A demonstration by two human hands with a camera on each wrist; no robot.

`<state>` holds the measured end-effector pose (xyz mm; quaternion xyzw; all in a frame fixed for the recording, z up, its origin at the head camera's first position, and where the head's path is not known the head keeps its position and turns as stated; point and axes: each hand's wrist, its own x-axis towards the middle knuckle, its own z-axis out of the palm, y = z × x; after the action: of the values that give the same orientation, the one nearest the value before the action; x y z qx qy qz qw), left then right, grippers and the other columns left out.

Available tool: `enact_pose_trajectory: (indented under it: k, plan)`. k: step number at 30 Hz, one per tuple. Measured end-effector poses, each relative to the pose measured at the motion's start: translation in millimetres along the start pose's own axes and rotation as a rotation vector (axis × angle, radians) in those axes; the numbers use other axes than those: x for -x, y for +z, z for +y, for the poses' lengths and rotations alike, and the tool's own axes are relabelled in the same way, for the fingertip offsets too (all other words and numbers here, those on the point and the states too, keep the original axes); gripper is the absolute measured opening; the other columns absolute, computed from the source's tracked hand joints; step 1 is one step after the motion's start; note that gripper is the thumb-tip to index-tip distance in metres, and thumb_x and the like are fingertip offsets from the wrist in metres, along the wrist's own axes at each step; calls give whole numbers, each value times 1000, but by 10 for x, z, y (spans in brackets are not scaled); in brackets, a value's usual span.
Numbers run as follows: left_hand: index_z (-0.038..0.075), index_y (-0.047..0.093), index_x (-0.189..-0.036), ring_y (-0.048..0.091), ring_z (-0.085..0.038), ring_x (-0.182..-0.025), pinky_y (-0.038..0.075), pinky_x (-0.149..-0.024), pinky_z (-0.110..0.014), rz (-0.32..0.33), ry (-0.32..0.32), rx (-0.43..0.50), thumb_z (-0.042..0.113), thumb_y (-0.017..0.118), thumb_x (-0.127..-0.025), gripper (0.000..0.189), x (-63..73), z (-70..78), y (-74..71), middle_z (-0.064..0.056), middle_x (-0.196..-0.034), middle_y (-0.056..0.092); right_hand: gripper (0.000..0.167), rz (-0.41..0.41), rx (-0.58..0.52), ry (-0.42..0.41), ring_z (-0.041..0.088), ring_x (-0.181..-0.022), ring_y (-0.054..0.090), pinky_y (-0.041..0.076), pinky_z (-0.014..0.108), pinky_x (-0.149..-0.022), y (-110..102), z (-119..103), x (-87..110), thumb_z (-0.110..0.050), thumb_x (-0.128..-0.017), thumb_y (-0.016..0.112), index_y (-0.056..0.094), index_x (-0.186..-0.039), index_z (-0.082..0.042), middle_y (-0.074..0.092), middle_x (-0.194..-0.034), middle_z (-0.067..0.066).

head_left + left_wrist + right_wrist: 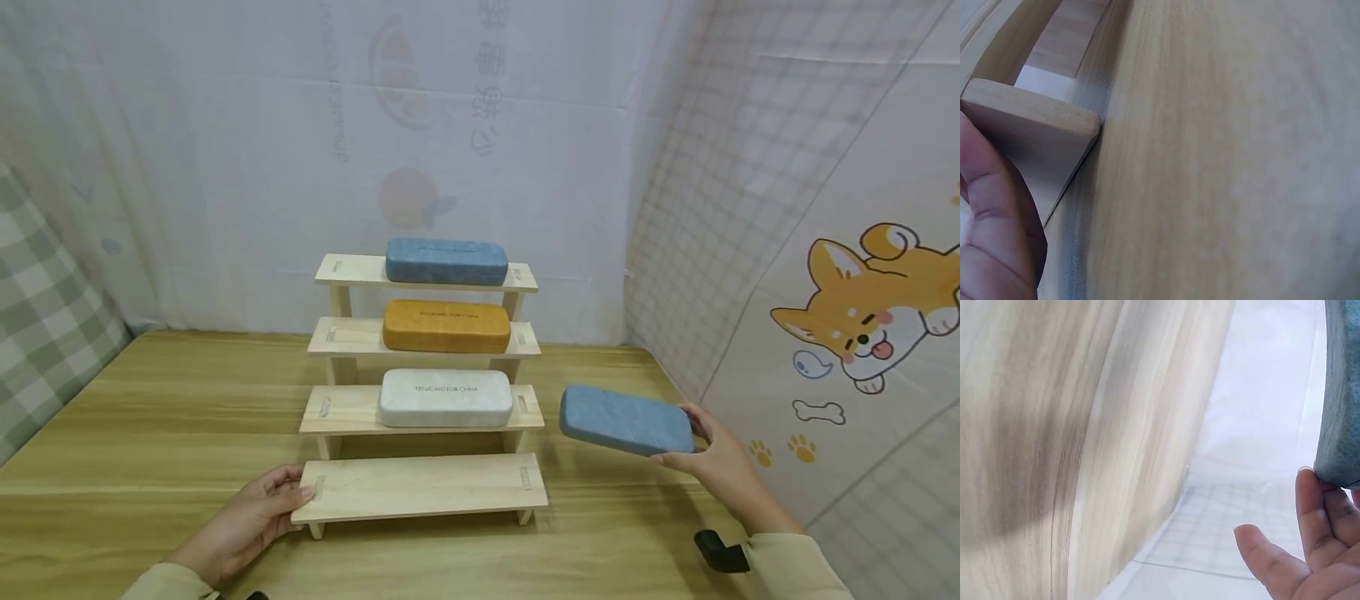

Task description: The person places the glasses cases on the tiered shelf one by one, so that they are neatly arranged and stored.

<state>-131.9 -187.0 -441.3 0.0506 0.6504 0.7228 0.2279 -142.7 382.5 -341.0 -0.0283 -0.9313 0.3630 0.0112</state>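
Observation:
A blue glasses case [626, 419], tilted a little, is in my right hand [716, 467], which pinches it by its right end above the table. In the right wrist view the fingers [1313, 512] meet a corner of this case [1338, 394]. My left hand [251, 517] holds the left end of the bottom shelf of a stepped wooden rack [420, 487]. The left wrist view has those fingers [991, 219] beside a wooden upright [1035, 112]. On the higher shelves lie a white case [446, 398], an orange case [446, 327] and, on top, another blue case [446, 261].
Under everything is a wood-grain table [187, 400]. A pale printed curtain [225, 167] hangs behind it, and a sheet with a cartoon dog [870, 317] borders the right side. Green checked cloth [45, 317] hangs at the left.

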Motion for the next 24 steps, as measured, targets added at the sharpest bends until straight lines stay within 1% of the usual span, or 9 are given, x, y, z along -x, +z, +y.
enact_pose_trajectory:
  k: [3,6,8,9,11,15,18,21,24]
  plan:
    - [-19,16,-139,59,-12,-94,51,-77,-27,-7,3,-3,14,52,-100,63,-8,12,1,-2,-110,56,103,0,-9,3,51,-126,39,46,57,-90,-11,-13,61,-35,-79,80,18,-152,0,30,-147,33]
    - [-19,15,-139,59,-12,-94,51,-77,-27,-15,9,-3,14,52,-100,64,-15,24,5,-3,-110,56,102,-12,-30,11,52,-126,39,48,55,-89,-20,-11,118,-31,-80,80,15,-152,1,28,-147,35]
    - [-19,14,-139,58,-12,-94,51,-76,-27,-19,11,0,14,52,-100,64,-17,31,7,-2,-110,56,101,-15,-35,10,52,-127,38,49,53,-89,-18,-12,156,-28,-80,80,17,-152,2,28,-147,35]
    - [-19,14,-140,58,-12,-94,51,-76,-27,-21,12,2,15,52,-100,64,-17,34,8,-2,-110,56,99,-14,-40,9,51,-125,41,51,48,-87,-10,-16,175,-27,-79,81,19,-151,2,30,-147,34]
    - [-19,13,-140,58,-11,-94,51,-76,-27,-23,13,5,15,52,-100,65,-16,37,8,-2,-110,56,97,-25,-49,10,48,-126,41,52,45,-88,15,-22,216,-26,-79,81,20,-150,2,30,-148,33]
    - [-19,11,-140,58,-11,-95,51,-76,-27,-18,5,8,15,52,-100,67,-9,32,5,-2,-111,55,95,-46,-122,23,40,-123,47,54,32,-82,106,-45,298,-20,-79,81,22,-150,1,33,-147,31]
    - [-19,12,-140,58,-12,-95,51,-77,-27,-11,1,10,15,52,-100,66,-8,21,5,-3,-111,55,99,-72,-180,50,43,-122,47,54,30,-81,175,-73,358,-18,-77,82,20,-151,0,29,-149,31]
    - [-18,14,-140,58,-12,-95,51,-77,-28,-10,4,14,15,52,-100,65,-10,8,6,-3,-110,55,103,-97,-164,67,47,-131,37,51,42,-92,231,-104,404,-22,-76,83,16,-152,0,22,-152,30]
    - [-18,16,-139,58,-12,-95,51,-77,-28,-10,7,19,14,53,-100,63,-10,-3,5,-3,-110,56,104,-109,-164,76,50,-131,36,50,46,-93,300,-136,441,-21,-76,83,16,-152,1,23,-152,31]
